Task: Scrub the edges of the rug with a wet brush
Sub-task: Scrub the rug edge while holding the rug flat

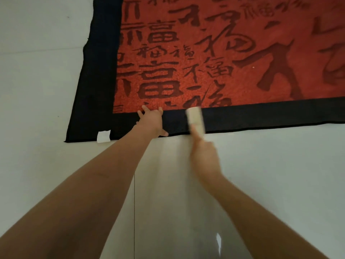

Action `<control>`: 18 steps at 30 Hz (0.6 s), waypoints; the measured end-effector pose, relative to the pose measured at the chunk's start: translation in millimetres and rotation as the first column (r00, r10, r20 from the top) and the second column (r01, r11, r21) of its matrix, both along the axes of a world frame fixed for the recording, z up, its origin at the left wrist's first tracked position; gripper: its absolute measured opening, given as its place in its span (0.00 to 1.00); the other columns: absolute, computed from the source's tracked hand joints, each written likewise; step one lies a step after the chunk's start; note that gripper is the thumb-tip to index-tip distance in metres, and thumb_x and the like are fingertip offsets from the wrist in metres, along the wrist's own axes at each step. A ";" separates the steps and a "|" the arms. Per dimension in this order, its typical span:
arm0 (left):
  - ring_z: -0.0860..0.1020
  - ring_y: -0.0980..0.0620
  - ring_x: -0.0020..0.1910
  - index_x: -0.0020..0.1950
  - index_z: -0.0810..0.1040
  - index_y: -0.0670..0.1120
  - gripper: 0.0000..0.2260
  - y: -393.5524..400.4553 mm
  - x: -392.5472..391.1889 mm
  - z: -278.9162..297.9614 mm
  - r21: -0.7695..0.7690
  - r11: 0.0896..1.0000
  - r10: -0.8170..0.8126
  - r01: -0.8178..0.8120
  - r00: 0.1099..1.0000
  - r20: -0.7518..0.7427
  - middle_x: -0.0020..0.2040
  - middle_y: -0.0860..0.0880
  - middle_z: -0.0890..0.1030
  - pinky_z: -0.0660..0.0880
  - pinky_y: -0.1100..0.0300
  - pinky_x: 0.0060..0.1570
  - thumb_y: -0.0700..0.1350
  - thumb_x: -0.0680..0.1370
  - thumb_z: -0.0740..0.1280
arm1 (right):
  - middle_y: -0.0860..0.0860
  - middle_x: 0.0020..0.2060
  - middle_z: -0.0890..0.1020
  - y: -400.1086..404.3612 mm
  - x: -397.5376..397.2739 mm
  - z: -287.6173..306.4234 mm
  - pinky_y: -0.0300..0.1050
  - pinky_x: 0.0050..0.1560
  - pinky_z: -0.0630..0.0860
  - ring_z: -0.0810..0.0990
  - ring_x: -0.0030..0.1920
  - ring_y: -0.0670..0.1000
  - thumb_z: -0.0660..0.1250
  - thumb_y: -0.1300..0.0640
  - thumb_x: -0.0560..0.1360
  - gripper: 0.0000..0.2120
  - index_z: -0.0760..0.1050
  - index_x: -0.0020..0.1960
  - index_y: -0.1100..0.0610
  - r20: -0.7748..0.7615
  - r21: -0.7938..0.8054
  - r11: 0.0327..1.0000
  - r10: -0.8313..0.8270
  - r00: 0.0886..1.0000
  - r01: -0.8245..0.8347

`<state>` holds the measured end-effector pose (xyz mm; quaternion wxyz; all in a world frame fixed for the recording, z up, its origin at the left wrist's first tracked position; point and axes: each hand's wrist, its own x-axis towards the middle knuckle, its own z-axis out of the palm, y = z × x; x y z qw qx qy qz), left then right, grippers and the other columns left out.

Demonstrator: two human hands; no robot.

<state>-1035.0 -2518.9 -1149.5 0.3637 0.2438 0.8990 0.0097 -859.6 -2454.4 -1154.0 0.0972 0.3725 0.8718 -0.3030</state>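
Note:
A red rug (224, 53) with dark characters and a wide black border (261, 113) lies on a pale tiled floor. My left hand (152, 121) presses flat on the near border with fingers spread, close to the rug's near-left corner. My right hand (204, 157) grips the handle of a cream-coloured brush (195, 117), forefinger stretched along its back. The brush head lies on the black border just right of my left hand and looks blurred.
A white label (103, 136) sticks out at the rug's near-left corner. Glossy white floor tiles (270, 184) spread around the rug, with a dark grout line (134, 212) running toward me between my arms.

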 end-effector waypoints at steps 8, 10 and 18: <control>0.41 0.30 0.76 0.81 0.44 0.47 0.45 -3.7 0.3 -7.9 -0.012 0.999 -0.032 0.031 0.999 -0.042 0.77 0.31 0.40 0.51 0.38 0.75 0.51 0.75 0.73 | 0.59 0.40 0.77 40.9 22.2 8.4 0.50 0.43 0.71 0.77 0.41 0.60 0.51 0.68 0.74 0.37 0.51 0.77 0.40 0.021 0.119 0.993 -0.019 1.000 0.016; 0.42 0.31 0.76 0.81 0.45 0.46 0.46 1.5 -1.8 -9.7 -0.034 0.999 -0.041 0.040 0.998 -0.040 0.78 0.31 0.44 0.50 0.38 0.75 0.51 0.75 0.73 | 0.60 0.42 0.78 5.2 11.7 7.4 0.51 0.44 0.73 0.79 0.44 0.61 0.51 0.68 0.75 0.36 0.51 0.78 0.44 0.030 0.056 0.998 -0.015 0.999 0.013; 0.49 0.34 0.77 0.80 0.42 0.43 0.44 5.0 4.6 -1.6 -0.118 0.991 -0.074 0.066 0.995 -0.065 0.78 0.33 0.42 0.58 0.44 0.74 0.47 0.77 0.71 | 0.50 0.35 0.67 78.4 0.9 39.3 0.49 0.37 0.67 0.73 0.35 0.54 0.55 0.66 0.76 0.36 0.47 0.78 0.43 0.282 0.183 0.744 0.586 0.760 -0.642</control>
